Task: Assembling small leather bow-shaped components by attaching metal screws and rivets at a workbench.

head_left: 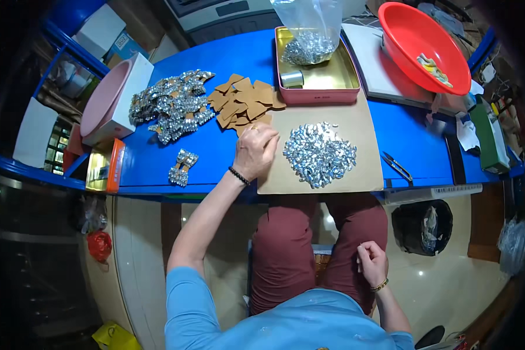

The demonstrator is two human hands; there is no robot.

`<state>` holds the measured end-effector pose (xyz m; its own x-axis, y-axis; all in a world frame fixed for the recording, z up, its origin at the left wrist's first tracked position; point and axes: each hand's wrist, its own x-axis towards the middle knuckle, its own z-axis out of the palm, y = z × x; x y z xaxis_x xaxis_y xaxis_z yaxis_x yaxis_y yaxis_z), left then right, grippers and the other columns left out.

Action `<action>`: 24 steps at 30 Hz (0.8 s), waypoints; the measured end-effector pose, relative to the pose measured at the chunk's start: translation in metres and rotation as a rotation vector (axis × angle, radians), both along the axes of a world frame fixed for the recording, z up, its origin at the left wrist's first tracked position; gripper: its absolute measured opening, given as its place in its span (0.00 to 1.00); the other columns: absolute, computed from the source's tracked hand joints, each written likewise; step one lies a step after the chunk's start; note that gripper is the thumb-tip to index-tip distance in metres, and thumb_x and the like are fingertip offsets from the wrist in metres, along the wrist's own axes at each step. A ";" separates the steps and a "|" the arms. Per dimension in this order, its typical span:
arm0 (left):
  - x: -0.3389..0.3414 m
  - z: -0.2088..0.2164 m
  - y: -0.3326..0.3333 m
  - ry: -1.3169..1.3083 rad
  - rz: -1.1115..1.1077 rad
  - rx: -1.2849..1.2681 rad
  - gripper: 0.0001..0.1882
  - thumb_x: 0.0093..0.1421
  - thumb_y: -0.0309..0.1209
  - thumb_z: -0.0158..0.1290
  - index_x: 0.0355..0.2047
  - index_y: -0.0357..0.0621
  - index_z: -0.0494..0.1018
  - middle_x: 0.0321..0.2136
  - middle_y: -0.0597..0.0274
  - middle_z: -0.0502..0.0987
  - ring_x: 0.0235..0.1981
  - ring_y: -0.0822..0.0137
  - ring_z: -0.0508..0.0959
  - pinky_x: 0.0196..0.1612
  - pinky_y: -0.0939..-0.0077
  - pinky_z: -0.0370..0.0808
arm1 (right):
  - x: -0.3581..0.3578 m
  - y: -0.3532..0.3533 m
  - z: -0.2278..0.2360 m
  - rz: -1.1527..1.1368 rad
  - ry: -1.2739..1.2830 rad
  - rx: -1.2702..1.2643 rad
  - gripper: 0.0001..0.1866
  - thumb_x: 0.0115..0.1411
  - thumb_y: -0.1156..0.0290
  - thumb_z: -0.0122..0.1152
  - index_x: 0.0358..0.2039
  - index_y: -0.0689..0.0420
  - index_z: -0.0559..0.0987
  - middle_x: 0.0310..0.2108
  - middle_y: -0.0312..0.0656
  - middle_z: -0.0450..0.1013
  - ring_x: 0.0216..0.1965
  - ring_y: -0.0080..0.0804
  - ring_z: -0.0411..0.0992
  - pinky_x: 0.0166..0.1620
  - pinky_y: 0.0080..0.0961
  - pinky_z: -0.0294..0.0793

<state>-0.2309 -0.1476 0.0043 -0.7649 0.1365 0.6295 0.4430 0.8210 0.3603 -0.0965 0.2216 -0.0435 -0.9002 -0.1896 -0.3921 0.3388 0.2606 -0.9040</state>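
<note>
My left hand [255, 150], with a dark bead bracelet at the wrist, is at the left edge of a tan board [367, 169]. Its fingers are curled at the near side of a heap of brown bow-shaped pieces [248, 100]; what they grip, if anything, is hidden. To its right on the board lies a spread pile of small silver rhinestones [319, 154]. A single rhinestone-covered bow [183, 167] lies to its left, and a bigger heap of such bows [172, 105] is farther back. My right hand [372, 263] rests on my thigh, fingers curled, with nothing visible in them.
Behind the board stands a pink-sided tin tray [321, 96] holding a silver cup [291, 79] and a clear bag [309, 35] of rhinestones. A red basin [417, 29] is at the far right. Thread snips [397, 167] lie near the front edge. A black bin [408, 230] stands below.
</note>
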 end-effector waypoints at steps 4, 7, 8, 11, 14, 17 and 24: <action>0.031 0.002 0.008 -0.049 0.138 0.033 0.03 0.49 0.21 0.51 0.25 0.37 0.73 0.27 0.54 0.75 0.34 0.57 0.75 0.39 0.66 0.70 | 0.000 0.004 -0.008 0.035 -0.020 -0.122 0.05 0.59 0.74 0.52 0.27 0.60 0.71 0.15 0.31 0.66 0.11 0.14 0.61 0.14 0.12 0.60; 0.055 0.000 0.020 -0.082 0.200 0.057 0.03 0.49 0.22 0.51 0.26 0.37 0.73 0.27 0.55 0.75 0.35 0.57 0.75 0.40 0.67 0.70 | 0.002 0.013 -0.008 0.060 -0.043 -0.186 0.05 0.59 0.74 0.52 0.27 0.60 0.71 0.14 0.31 0.66 0.11 0.13 0.61 0.13 0.12 0.60; 0.064 -0.003 0.030 -0.094 0.203 -0.007 0.03 0.49 0.22 0.51 0.25 0.38 0.73 0.28 0.54 0.75 0.35 0.57 0.75 0.40 0.67 0.70 | 0.003 0.015 -0.008 0.064 -0.067 -0.205 0.05 0.59 0.74 0.52 0.27 0.60 0.71 0.14 0.31 0.66 0.11 0.13 0.61 0.13 0.12 0.60; 0.071 -0.007 0.039 -0.109 0.211 -0.158 0.03 0.50 0.23 0.50 0.25 0.38 0.73 0.30 0.54 0.75 0.36 0.57 0.75 0.41 0.68 0.70 | 0.002 0.018 -0.014 0.090 -0.073 -0.252 0.05 0.59 0.74 0.51 0.27 0.60 0.71 0.14 0.32 0.66 0.11 0.14 0.61 0.14 0.12 0.60; 0.063 -0.007 0.033 -0.187 0.223 -0.158 0.05 0.51 0.25 0.50 0.27 0.39 0.73 0.31 0.54 0.74 0.35 0.57 0.74 0.40 0.67 0.70 | 0.003 0.018 -0.018 0.121 -0.036 -0.277 0.05 0.59 0.74 0.51 0.27 0.60 0.70 0.15 0.33 0.66 0.11 0.15 0.62 0.14 0.12 0.60; 0.041 0.004 0.020 -0.224 0.292 -0.194 0.05 0.50 0.24 0.49 0.28 0.39 0.73 0.30 0.55 0.73 0.34 0.57 0.74 0.39 0.67 0.70 | 0.004 0.017 -0.014 0.131 -0.010 -0.239 0.05 0.59 0.75 0.51 0.26 0.60 0.70 0.14 0.33 0.66 0.11 0.15 0.62 0.13 0.12 0.60; -0.018 -0.003 -0.016 -0.184 0.308 -0.627 0.07 0.46 0.22 0.49 0.28 0.41 0.72 0.27 0.57 0.71 0.34 0.57 0.71 0.37 0.65 0.70 | 0.008 0.017 -0.017 0.115 -0.034 -0.249 0.05 0.58 0.75 0.52 0.27 0.61 0.72 0.14 0.32 0.66 0.11 0.14 0.62 0.14 0.12 0.60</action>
